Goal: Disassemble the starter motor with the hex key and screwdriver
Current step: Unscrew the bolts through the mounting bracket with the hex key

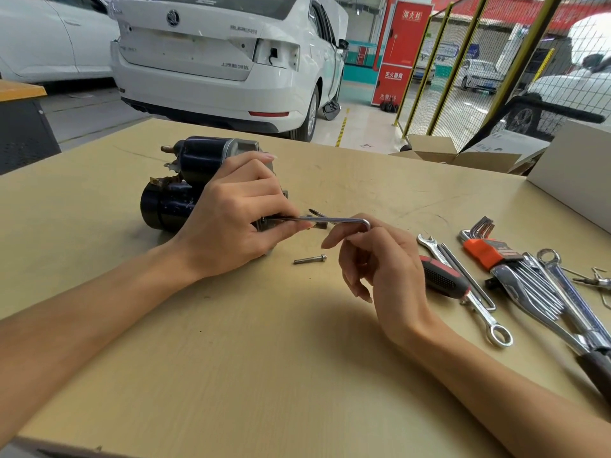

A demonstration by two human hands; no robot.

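The left hand rests over the starter motor on the bench and pinches the hex key's long shaft. At three o'clock, the right hand holds its bend; a loose bolt lies between them.

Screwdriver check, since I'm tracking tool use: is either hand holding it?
No: the screwdriver lies on the table beside the right hand, which holds the hex key.

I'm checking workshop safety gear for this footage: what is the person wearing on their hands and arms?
Nothing shows. The left hand and right hand are bare, without gloves, rings, watch or bracelets. Both forearms are uncovered right to the picture's edge, so no sleeves appear. The fingernails are fairly long.
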